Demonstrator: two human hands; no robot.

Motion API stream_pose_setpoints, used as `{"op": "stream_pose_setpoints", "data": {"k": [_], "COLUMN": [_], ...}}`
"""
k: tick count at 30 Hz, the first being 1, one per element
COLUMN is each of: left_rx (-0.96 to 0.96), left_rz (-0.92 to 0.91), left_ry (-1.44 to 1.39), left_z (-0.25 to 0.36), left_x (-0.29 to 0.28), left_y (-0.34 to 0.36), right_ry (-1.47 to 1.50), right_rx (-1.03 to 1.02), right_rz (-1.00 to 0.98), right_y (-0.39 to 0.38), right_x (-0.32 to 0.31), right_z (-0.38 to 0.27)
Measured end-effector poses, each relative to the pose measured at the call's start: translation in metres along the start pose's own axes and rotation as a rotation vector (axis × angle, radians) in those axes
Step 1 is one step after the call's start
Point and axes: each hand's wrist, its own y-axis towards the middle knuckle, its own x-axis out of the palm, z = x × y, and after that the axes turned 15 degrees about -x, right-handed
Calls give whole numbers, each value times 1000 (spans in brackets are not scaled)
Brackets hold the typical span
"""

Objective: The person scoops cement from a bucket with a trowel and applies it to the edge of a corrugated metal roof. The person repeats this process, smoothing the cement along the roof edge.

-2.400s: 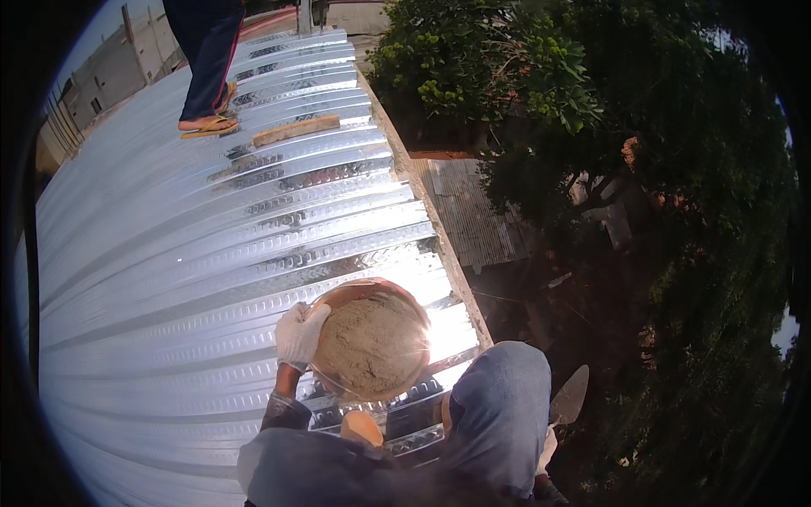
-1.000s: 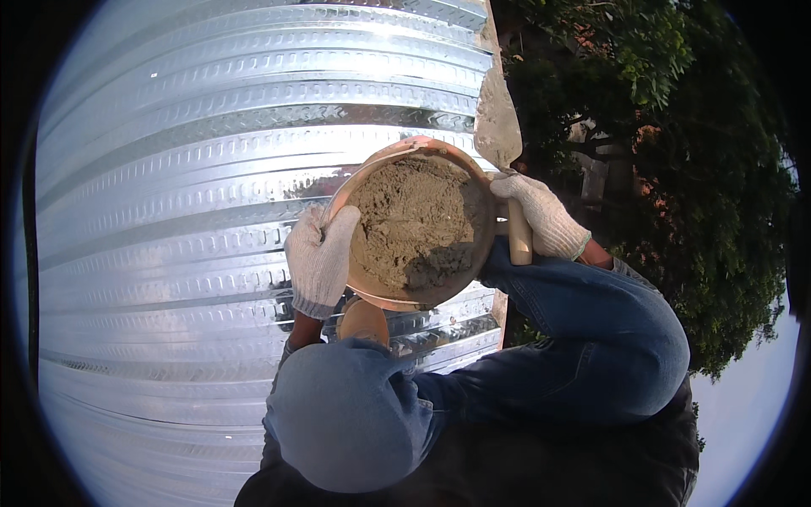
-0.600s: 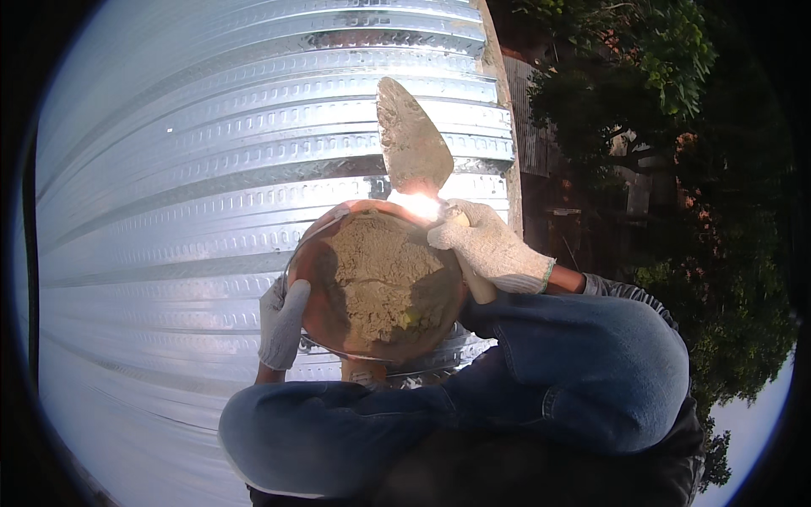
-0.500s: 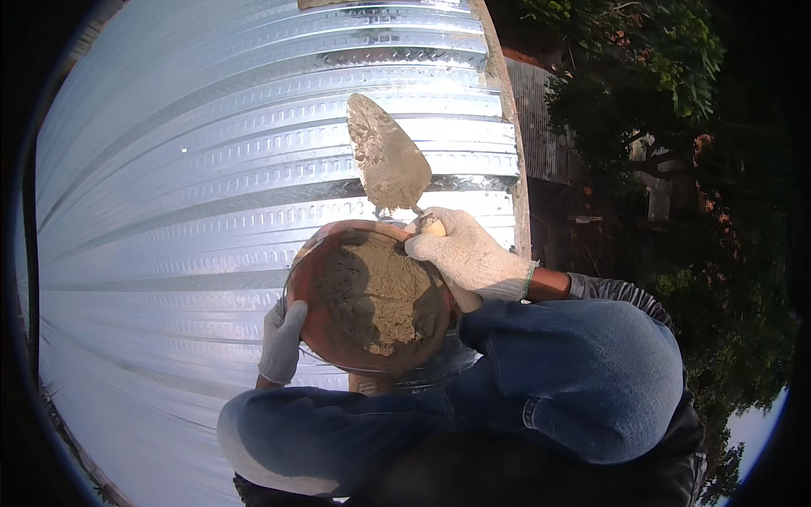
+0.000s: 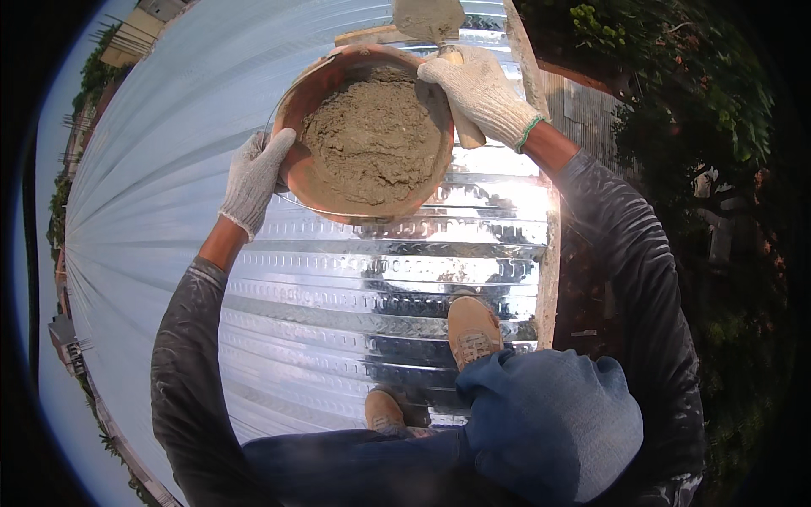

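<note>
A reddish-brown bucket [image 5: 297, 101] is held out over the metal decking, its mouth facing me. Grey-brown mortar [image 5: 372, 139] with a rough surface fills much of it. My left hand [image 5: 256, 176], in a pale knit glove, grips the left rim with the thumb over the edge. My right hand [image 5: 488, 95], gloved too, is closed at the far right rim and also around the handle of a trowel [image 5: 428, 19]. The trowel's mortar-coated blade points away, cut off by the picture's top edge. The right fingers are partly hidden behind the rim.
Ribbed shiny metal decking [image 5: 304, 287] spreads beneath me, with my shoes [image 5: 473, 329] on it. Its right edge [image 5: 549, 287] drops off toward trees [image 5: 659, 110] and a corrugated roof [image 5: 583, 110] below. A board [image 5: 372, 35] lies beyond the bucket.
Both hands have carried the bucket and trowel away from my knees, farther forward. My arms are now stretched out, and both shoes show on the decking.
</note>
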Motion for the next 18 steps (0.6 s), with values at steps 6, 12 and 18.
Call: {"op": "stream_pose_setpoints", "data": {"k": [6,12,18], "left_rx": [170,285,154], "left_rz": [170,320,425], "left_ry": [-175,158,458], "left_z": [25,29,31], "left_x": [63,86,59], "left_y": [139,219,264], "right_ry": [-219,-222,-167], "right_rx": [-92,-86,-102], "right_rz": [185,209,192], "right_y": [73,67,93], "right_x": [-5,-3,3], "right_z": [100,152,159]}}
